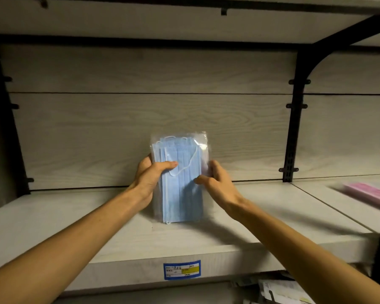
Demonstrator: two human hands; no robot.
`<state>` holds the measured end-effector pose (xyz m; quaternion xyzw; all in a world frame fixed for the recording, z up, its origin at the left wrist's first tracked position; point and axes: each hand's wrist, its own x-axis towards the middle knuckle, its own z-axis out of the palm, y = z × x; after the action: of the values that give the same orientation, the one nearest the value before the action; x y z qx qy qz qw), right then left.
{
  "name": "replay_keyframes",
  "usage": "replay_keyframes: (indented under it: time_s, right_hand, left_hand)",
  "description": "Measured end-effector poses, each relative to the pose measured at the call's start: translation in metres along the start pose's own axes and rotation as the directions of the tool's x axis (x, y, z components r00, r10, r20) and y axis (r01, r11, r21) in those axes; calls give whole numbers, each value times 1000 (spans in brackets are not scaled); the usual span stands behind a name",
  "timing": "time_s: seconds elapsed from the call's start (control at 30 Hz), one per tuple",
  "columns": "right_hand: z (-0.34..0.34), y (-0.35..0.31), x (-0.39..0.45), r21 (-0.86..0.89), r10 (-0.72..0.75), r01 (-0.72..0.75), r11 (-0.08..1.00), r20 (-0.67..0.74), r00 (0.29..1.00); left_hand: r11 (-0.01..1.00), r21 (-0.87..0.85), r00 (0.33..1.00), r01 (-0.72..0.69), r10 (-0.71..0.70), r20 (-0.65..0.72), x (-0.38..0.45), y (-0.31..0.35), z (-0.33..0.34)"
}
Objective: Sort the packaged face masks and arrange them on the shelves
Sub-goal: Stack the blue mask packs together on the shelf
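A clear plastic pack of blue face masks (180, 194) stands upright on the pale wood shelf (75, 227), its lower edge resting on the board near the back panel. My left hand (150, 178) grips the pack's left side, thumb across the front. On the pack's right edge sits my right hand (215, 185), slightly blurred, with thumb on the front and fingers behind. A pink pack of masks (371, 193) lies flat on the adjoining shelf section at the far right.
A black bracket upright (293, 128) divides this shelf bay from the right one. Another shelf board (184, 20) runs overhead. A blue and yellow price label (182, 269) is stuck on the shelf's front edge. Papers and packages (279, 290) lie on the level below.
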<state>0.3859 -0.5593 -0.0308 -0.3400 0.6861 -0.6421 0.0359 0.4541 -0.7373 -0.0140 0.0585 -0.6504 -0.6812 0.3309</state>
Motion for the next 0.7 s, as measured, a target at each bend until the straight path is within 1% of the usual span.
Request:
replay_keyframes:
  time_s: [0.07, 0.13, 0.2, 0.27, 0.3, 0.37, 0.43, 0.53, 0.63, 0.7]
  right_hand:
    - [-2, 4, -4, 2, 10, -10, 1000, 9, 1000]
    - [-7, 8, -10, 18, 73, -74, 997, 13, 997]
    - [-12, 10, -14, -11, 176, -176, 984, 10, 984]
    - [-13, 11, -16, 5, 267, -268, 963, 57, 962]
    - [-12, 11, -16, 39, 283, -288, 957, 103, 954]
    - [-8, 13, -16, 109, 268, -289, 951, 171, 948]
    - [-7, 15, -12, 126, 231, -250, 960, 151, 961]
    - [-18, 21, -4, 105, 181, -179, 978, -7, 983]
    - [-31, 28, 3, 38, 90, -85, 996, -133, 987]
    - [-34, 33, 6, -9, 37, -40, 999, -189, 981]
  left_hand:
    - [999, -52, 997, 18, -21, -72, 0, -2, -1]
    - [982, -176, 987, 64, -89, -133, 1, 0, -2]
    - [933, -332, 974, 140, -189, -121, 1, 5, -5]
    - [872, -461, 968, 162, -231, -97, 1, 10, -6]
    - [847, -509, 970, 157, -229, -82, 1, 9, -6]
    - [809, -566, 974, 155, -222, -52, -2, 5, -2]
    - [797, -578, 975, 174, -220, -10, -3, -1, 0]
    - [814, -554, 982, 176, -181, 47, 0, -6, -7]
    - [885, -421, 980, 199, -182, 80, 2, -11, -29]
    - [938, -277, 976, 208, -179, 126, -1, -17, -44]
